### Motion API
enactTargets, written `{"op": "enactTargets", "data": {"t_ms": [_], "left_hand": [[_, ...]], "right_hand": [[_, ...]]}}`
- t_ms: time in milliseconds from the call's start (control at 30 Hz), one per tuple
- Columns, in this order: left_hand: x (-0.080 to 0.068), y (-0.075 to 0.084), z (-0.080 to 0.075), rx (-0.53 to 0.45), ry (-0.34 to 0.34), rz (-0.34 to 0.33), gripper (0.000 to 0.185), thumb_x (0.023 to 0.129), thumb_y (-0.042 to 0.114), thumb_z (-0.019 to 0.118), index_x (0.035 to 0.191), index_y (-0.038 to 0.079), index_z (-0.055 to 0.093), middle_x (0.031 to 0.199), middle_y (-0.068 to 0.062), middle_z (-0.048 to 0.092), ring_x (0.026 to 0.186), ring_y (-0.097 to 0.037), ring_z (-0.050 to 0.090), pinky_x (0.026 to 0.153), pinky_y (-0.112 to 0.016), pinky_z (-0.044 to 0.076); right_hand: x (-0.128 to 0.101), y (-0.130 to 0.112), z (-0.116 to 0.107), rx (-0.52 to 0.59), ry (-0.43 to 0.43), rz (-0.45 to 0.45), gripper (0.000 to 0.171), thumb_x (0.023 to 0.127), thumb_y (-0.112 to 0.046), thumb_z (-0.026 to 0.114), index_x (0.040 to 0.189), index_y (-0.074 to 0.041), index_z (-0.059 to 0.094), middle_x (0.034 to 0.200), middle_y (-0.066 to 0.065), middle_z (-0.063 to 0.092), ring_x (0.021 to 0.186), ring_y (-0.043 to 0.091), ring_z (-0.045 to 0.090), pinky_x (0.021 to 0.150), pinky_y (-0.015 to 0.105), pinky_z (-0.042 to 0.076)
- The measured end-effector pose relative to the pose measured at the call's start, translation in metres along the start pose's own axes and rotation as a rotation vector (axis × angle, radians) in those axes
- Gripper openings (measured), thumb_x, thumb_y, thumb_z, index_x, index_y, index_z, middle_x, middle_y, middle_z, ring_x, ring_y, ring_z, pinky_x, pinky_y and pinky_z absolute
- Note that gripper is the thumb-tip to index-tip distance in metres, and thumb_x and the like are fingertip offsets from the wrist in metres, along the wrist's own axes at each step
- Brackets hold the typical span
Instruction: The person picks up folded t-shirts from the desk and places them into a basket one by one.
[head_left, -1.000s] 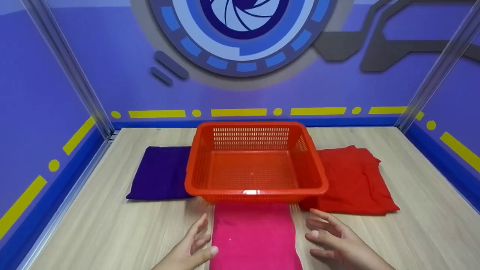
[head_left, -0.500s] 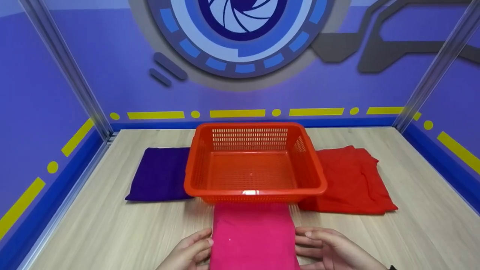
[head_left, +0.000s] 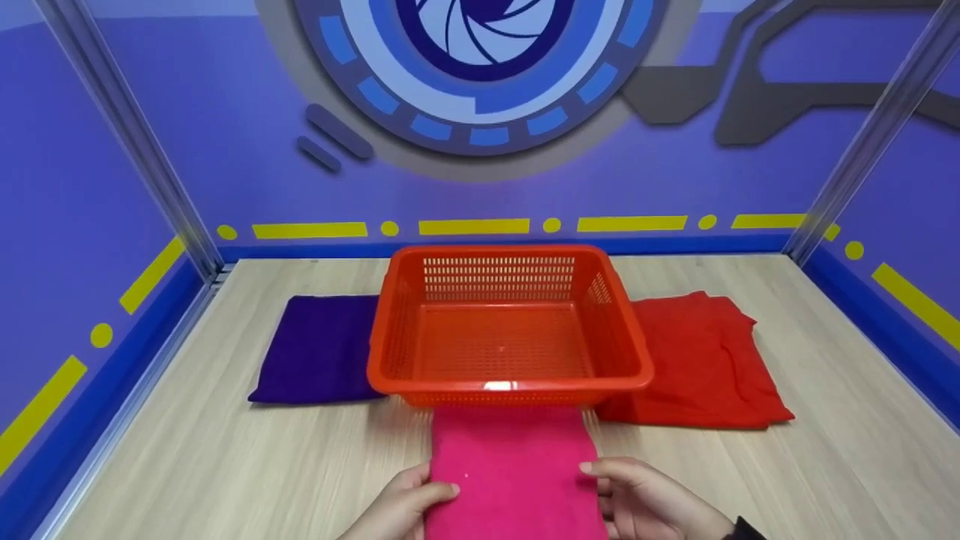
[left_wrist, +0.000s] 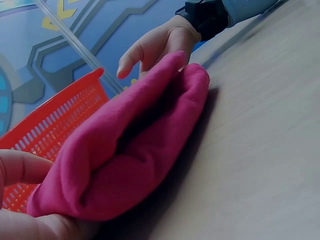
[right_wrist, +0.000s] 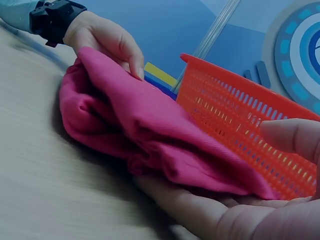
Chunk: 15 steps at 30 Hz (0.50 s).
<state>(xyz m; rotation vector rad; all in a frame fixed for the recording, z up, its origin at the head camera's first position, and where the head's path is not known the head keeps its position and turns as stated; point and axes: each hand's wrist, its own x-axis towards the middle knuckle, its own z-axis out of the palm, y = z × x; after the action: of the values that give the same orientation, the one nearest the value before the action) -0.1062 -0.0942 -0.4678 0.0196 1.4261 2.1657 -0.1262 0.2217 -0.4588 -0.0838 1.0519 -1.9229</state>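
Blue-purple printed wall panels [head_left: 187, 90] enclose a pale wood-grain tabletop [head_left: 187, 465]. Upright on it stands a rectangular orange-red plastic basket [head_left: 435, 385], no cloth inside. Beside it, right: folded red cloth [head_left: 697, 360]. In front: folded bright-pink cloth [head_left: 517, 480], near end apparently raised. Beside it, left: folded dark-purple cloth [head_left: 319, 349]. Hands: the left hand [head_left: 401, 506] pinches the pink cloth's edge, thumb on top; the right hand [head_left: 645, 499] has fingers under the opposite edge, thumb lifted clear. Assessment: early stage; left hold made, right grip outstanding, red and purple cloths not taken up.
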Motion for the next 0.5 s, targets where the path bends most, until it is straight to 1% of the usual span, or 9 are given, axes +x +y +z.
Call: {"op": "enactTargets", "data": {"t_ms": [133, 200, 267, 367, 500], "left_hand": [[0.006, -0.004, 0.007, -0.003, 0.009, 0.029, 0.045, 0.085, -0.001, 0.052, 0.128, -0.012, 0.044, 0.102, -0.011, 0.064, 0.096, -0.026, 0.063, 0.084, -0.042, 0.051], [0.007, -0.005, 0.008, 0.0, 0.01, 0.029, 0.044, 0.085, 0.0, 0.052, 0.127, -0.011, 0.045, 0.101, -0.011, 0.064, 0.096, -0.025, 0.063, 0.084, -0.042, 0.052], [0.008, -0.006, 0.008, 0.002, 0.008, 0.023, 0.044, 0.086, 0.001, 0.052, 0.127, -0.011, 0.044, 0.101, -0.01, 0.064, 0.096, -0.025, 0.063, 0.084, -0.042, 0.052], [0.007, -0.006, 0.007, 0.008, 0.012, 0.003, 0.046, 0.087, 0.002, 0.054, 0.13, -0.011, 0.042, 0.103, -0.01, 0.064, 0.097, -0.025, 0.063, 0.084, -0.042, 0.051], [0.007, -0.006, 0.005, 0.028, 0.016, -0.006, 0.046, 0.089, 0.004, 0.055, 0.13, -0.011, 0.042, 0.103, -0.01, 0.064, 0.097, -0.025, 0.063, 0.084, -0.041, 0.052]], "right_hand": [[0.007, 0.005, 0.001, 0.018, -0.021, -0.021, 0.031, 0.099, -0.017, 0.036, 0.117, -0.005, 0.057, 0.115, 0.011, 0.064, 0.111, 0.026, 0.058, 0.096, 0.042, 0.043], [0.009, 0.007, 0.001, 0.022, -0.012, -0.041, 0.029, 0.099, -0.014, 0.037, 0.118, -0.003, 0.056, 0.115, 0.012, 0.064, 0.111, 0.027, 0.058, 0.096, 0.042, 0.044], [0.01, 0.008, 0.001, 0.009, 0.015, -0.061, 0.026, 0.098, -0.011, 0.04, 0.117, -0.002, 0.056, 0.113, 0.012, 0.065, 0.109, 0.028, 0.059, 0.093, 0.042, 0.045], [0.01, 0.011, 0.001, 0.001, 0.048, -0.074, 0.024, 0.096, -0.007, 0.044, 0.118, -0.003, 0.052, 0.113, 0.013, 0.064, 0.109, 0.029, 0.059, 0.092, 0.042, 0.046], [0.009, 0.014, 0.001, 0.023, 0.046, -0.081, 0.029, 0.096, -0.004, 0.044, 0.125, -0.003, 0.043, 0.121, 0.015, 0.059, 0.115, 0.032, 0.054, 0.096, 0.045, 0.042]]}}
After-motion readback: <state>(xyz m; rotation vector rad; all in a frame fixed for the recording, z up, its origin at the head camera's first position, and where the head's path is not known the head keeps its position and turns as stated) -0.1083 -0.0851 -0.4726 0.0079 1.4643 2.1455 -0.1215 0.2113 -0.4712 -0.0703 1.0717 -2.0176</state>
